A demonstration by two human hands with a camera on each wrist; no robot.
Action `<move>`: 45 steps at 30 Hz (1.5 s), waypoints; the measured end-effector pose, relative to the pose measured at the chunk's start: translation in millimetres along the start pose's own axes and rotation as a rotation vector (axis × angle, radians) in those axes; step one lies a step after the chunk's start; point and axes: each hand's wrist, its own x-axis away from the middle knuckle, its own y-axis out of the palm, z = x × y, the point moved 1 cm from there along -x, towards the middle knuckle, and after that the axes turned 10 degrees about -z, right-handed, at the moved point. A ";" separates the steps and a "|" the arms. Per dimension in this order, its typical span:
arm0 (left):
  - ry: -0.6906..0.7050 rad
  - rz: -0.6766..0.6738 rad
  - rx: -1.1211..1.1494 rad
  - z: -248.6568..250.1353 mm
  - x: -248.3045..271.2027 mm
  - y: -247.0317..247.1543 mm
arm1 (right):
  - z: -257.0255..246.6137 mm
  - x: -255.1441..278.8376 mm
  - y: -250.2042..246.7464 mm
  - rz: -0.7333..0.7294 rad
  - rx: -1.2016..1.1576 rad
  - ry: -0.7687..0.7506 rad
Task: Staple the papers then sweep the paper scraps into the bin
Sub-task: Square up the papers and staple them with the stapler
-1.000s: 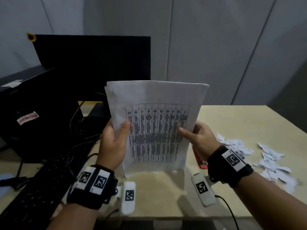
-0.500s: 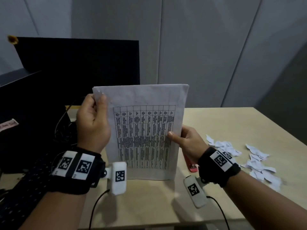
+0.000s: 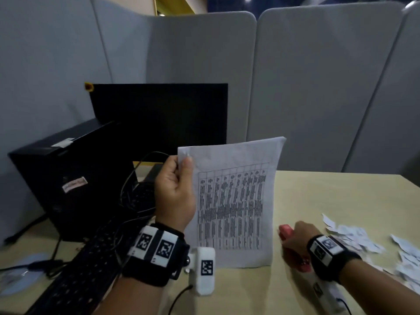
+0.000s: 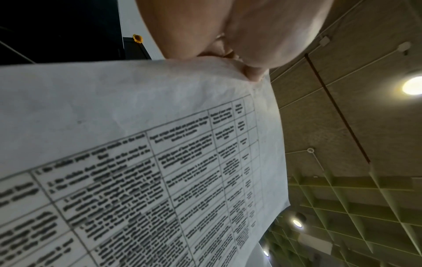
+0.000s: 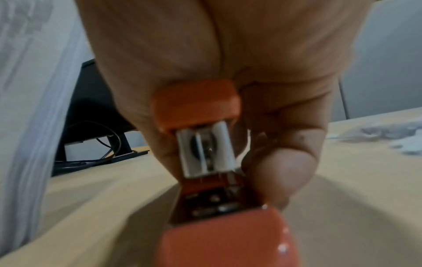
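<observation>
1. Head view: left hand (image 3: 175, 189) pinches the papers (image 3: 234, 201) upright by their top-left corner.
2. Right hand (image 3: 297, 242) wraps the orange stapler (image 5: 205, 137) on the surface (image 3: 318, 194), low and right of that corner.

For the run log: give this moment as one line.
left hand: pinches papers at top corner, upright on desk | right hand: grips stapler | scraps: on desk, unswept
</observation>
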 end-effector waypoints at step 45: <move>0.044 -0.067 -0.019 25.5 31.9 38.6 | -151.0 179.3 -132.3 1.015 -1.113 -1.024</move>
